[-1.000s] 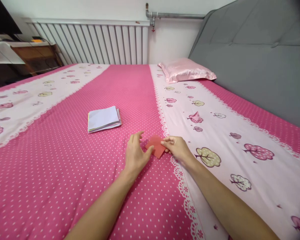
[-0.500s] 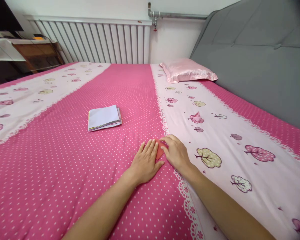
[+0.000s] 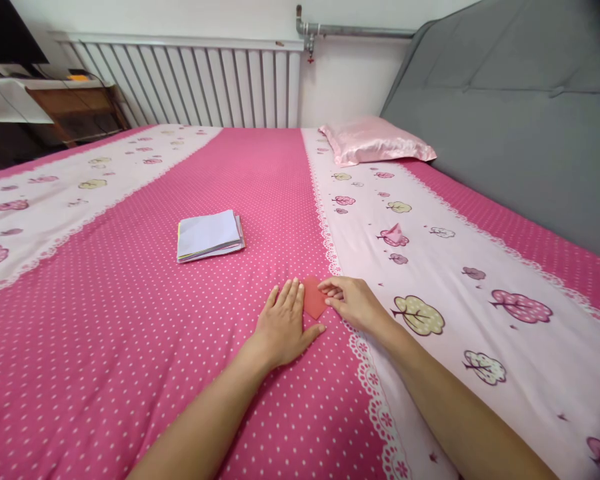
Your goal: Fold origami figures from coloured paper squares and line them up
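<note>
A small folded piece of red paper [image 3: 314,300] lies on the pink dotted bedspread, between my two hands. My left hand [image 3: 283,328] rests flat and open on the cloth, its fingertips along the paper's left edge and the thumb stretched out just below its lower point. At the right edge, my right hand [image 3: 353,303] has its fingers curled, with thumb and index finger closed on the paper. Farther forward and left sits a stack of paper sheets [image 3: 209,235], a pale lilac sheet on top. A small folded pink paper piece [image 3: 394,234] stands on the white strip to the right.
The bedspread [image 3: 145,333] has pink dotted and white tree-print bands. A pink pillow [image 3: 377,141] lies near the grey padded headboard [image 3: 520,127]. Behind the bed are a white radiator [image 3: 190,83] and a pipe; at the far left, a desk [image 3: 75,100] with a black screen [image 3: 7,33].
My left hand has slid slightly left, uncovering more of the red paper. The fingers of my right hand have curled in more at its right edge.
</note>
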`<act>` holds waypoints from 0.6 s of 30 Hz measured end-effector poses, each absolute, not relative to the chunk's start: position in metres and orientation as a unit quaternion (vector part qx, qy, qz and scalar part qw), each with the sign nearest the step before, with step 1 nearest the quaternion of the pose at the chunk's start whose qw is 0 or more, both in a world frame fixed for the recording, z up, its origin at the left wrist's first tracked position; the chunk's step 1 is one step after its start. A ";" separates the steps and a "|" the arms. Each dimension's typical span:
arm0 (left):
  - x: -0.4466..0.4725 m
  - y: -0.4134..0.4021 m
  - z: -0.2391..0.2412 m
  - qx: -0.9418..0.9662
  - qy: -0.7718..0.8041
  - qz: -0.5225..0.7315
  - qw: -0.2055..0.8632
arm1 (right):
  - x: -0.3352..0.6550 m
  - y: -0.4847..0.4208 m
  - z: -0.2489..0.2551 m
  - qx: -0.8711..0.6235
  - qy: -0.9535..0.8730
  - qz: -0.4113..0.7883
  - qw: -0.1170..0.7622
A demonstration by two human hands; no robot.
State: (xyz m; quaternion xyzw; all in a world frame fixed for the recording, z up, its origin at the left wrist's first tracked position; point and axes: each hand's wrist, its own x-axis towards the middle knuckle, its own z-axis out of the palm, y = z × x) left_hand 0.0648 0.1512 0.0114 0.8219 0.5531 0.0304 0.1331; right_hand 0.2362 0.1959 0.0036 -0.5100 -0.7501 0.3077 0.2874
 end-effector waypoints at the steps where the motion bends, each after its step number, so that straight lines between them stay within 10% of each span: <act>1: 0.064 0.152 0.012 0.819 0.557 0.043 0.135 | 0.237 0.196 0.003 -0.513 -0.744 0.312 0.292; 18: 0.055 0.182 0.000 0.539 0.564 0.431 0.454 | 0.242 0.201 0.001 -0.484 -0.666 0.476 0.309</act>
